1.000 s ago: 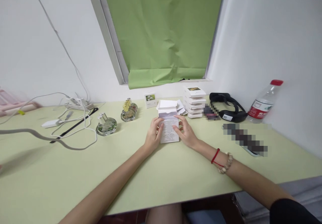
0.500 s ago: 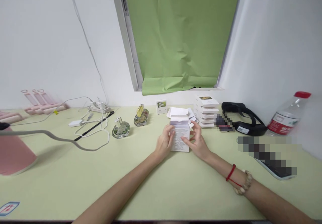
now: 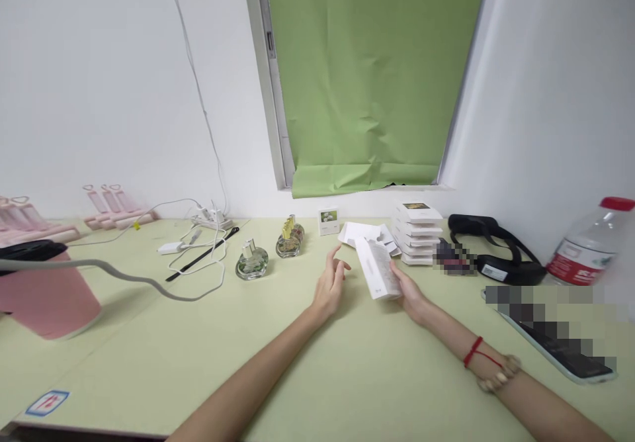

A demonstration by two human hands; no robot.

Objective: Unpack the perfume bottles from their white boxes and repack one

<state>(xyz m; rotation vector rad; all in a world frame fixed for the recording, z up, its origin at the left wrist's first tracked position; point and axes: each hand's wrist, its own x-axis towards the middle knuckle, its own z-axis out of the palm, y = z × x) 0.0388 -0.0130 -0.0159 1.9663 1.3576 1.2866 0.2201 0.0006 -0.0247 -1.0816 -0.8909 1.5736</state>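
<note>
My right hand (image 3: 411, 294) grips a small white carton (image 3: 380, 271) with fine print on one face, tilted above the table. Left of the carton, my left hand (image 3: 331, 285) is off it, its fingers apart and holding nothing. Behind the carton lie flattened white cardboard pieces (image 3: 354, 231). A stack of several white boxes (image 3: 418, 233) rises just to their right, and one small box with a flower picture (image 3: 328, 221) stands upright to their left. A glass perfume bottle (image 3: 251, 261) with a silver cap and several gold-capped bottles (image 3: 289, 238) sit beyond my left hand.
On the right are a black headset (image 3: 496, 250), a phone (image 3: 560, 346) and a red-capped water bottle (image 3: 583, 247). At left stand a pink container (image 3: 54, 296), white cables with a power strip (image 3: 213, 220), and pink bottles (image 3: 106, 200) by the wall.
My left hand has let go of the carton and sits apart to its left. The right hand has turned the carton so its side shows. The view has shifted left.
</note>
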